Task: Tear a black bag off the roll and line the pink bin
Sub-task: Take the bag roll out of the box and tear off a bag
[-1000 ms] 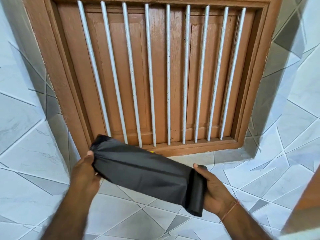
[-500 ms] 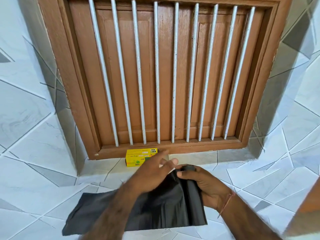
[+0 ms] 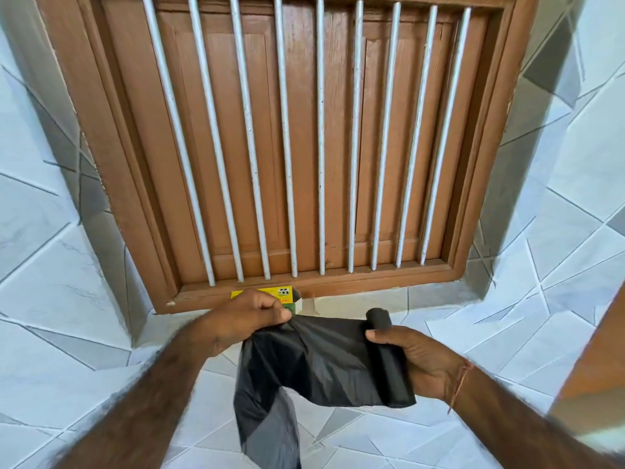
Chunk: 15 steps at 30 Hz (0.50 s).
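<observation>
The roll of black bags [image 3: 387, 360] lies across my right hand [image 3: 417, 358], thumb over it, low right of centre. An unrolled black bag [image 3: 318, 363] stretches from the roll to the left, and its free end hangs down toward the frame's bottom. My left hand [image 3: 248, 316] pinches the bag's upper left edge, fingers closed on the plastic. The pink bin is not in view.
A brown wooden shuttered window with white vertical bars [image 3: 287, 147] fills the wall ahead. A yellow open box [image 3: 287, 296] sits on the tiled sill behind my left hand. White and grey tiles [image 3: 67, 299] cover the walls. A brown edge [image 3: 595, 353] shows at the right.
My left hand let go of the bag's far end, came in to the roll, then gripped the bag's upper edge and pulled left. The bag's free end now hangs down.
</observation>
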{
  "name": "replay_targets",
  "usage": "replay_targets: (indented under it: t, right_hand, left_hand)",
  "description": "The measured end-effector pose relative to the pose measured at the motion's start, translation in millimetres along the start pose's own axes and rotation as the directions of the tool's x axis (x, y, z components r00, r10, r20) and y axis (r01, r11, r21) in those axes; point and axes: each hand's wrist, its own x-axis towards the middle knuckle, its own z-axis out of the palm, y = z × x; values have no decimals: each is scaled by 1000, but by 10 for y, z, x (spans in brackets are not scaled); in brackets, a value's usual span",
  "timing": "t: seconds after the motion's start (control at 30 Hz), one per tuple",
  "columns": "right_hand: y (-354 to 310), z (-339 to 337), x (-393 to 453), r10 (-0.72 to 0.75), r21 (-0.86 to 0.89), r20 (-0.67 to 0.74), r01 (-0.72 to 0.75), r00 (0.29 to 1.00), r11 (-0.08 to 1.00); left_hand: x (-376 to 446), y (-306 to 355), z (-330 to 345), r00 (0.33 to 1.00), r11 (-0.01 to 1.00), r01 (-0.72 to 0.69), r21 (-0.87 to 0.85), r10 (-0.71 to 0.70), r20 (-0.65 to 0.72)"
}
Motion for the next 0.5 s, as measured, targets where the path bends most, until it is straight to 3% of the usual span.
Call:
replay_targets:
  t: [0.33, 0.5]
  right_hand:
    - [-279, -87, -44, -132, -151, -51, 123, 990, 981]
    - [-366, 179, -90, -171, -319, 50, 178, 984, 931]
  left_hand:
    - [-248, -380, -624, 999, 903, 28, 429, -32, 1]
    - [-181, -261, -346, 999, 931, -16, 364, 29, -30]
